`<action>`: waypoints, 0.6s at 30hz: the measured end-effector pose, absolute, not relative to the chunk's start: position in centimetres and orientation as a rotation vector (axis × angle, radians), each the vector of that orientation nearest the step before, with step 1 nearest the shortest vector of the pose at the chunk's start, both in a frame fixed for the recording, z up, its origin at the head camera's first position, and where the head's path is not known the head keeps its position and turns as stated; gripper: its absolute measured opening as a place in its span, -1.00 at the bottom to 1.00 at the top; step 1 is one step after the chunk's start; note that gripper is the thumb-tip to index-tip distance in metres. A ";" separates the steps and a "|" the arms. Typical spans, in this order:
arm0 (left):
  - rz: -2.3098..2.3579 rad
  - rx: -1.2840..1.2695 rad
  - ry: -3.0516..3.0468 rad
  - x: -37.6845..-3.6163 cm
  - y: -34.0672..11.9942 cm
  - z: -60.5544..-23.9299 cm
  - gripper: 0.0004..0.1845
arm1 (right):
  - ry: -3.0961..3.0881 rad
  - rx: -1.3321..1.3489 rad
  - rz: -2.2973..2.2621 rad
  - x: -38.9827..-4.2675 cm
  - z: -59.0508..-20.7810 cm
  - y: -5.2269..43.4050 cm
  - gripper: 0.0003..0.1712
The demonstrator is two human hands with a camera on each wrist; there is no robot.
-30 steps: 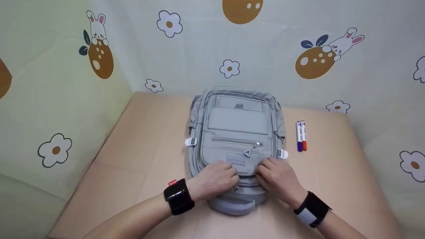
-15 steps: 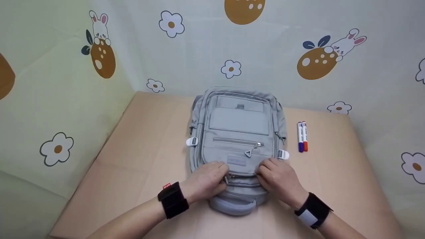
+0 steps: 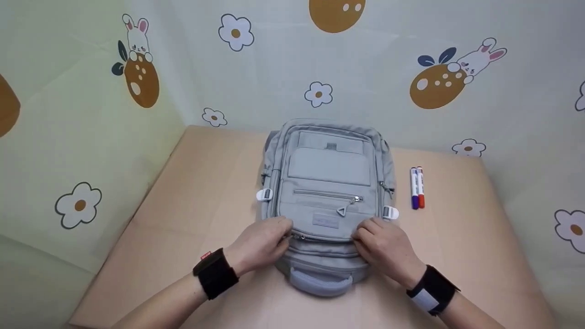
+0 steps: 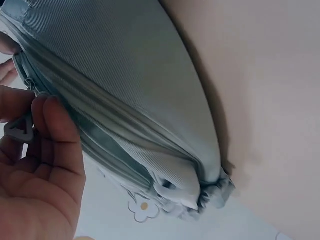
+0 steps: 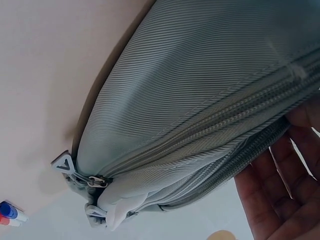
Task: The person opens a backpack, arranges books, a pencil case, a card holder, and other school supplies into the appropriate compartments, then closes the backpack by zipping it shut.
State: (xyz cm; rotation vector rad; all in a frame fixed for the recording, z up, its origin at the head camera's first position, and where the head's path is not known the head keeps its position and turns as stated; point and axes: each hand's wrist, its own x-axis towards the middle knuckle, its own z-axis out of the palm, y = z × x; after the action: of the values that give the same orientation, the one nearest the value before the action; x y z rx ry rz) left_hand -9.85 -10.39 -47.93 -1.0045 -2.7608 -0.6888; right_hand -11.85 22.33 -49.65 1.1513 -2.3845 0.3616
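A grey backpack point(image 3: 328, 167) lies on its back, front pocket up and its carry handle point(image 3: 320, 284) toward me. My left hand point(image 3: 259, 243) is at the pocket's near left corner. Its thumb and fingers pinch a zipper pull point(image 4: 20, 129) with a triangular tab, attached to a metal slider point(image 4: 30, 84). At the near right corner, my right hand point(image 3: 388, 249) grips the edge of the front pocket, fingers point(image 5: 262, 187) curled at the zipper seam. A second zipper pull point(image 3: 342, 211) hangs from the small front zipper, untouched.
Two markers, one with a blue cap point(image 3: 415, 202) and one with a red cap point(image 3: 421, 201), lie side by side right of the backpack. The tan tabletop point(image 3: 201, 183) meets a patterned cloth point(image 3: 274, 59) at the back and sides.
My left hand has slid left with the zipper pull along the pocket's near edge, from the middle to the left corner. The right hand has stayed in place.
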 end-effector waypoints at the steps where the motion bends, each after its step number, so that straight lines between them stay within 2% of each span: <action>1: -0.688 -0.989 -2.766 -9.8 -10.7 -47.9 -0.81 | -2.385 1.151 0.362 -11.8 -49.6 22.3 -0.92; 13: -0.785 -0.858 -2.825 -9.5 -11.8 -48.1 -0.96 | -2.411 1.132 0.366 -11.8 -49.4 21.8 -0.91; 18: -0.819 -0.813 -2.851 -9.4 -11.4 -48.2 -0.93 | -2.378 1.166 0.421 -11.5 -49.1 20.6 -0.85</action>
State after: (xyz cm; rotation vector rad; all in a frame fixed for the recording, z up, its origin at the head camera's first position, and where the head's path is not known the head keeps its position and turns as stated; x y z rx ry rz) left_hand -9.38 -11.41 -48.17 -0.8126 -2.8509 -0.8192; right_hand -11.51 20.57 -49.06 1.1660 -2.3785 0.4208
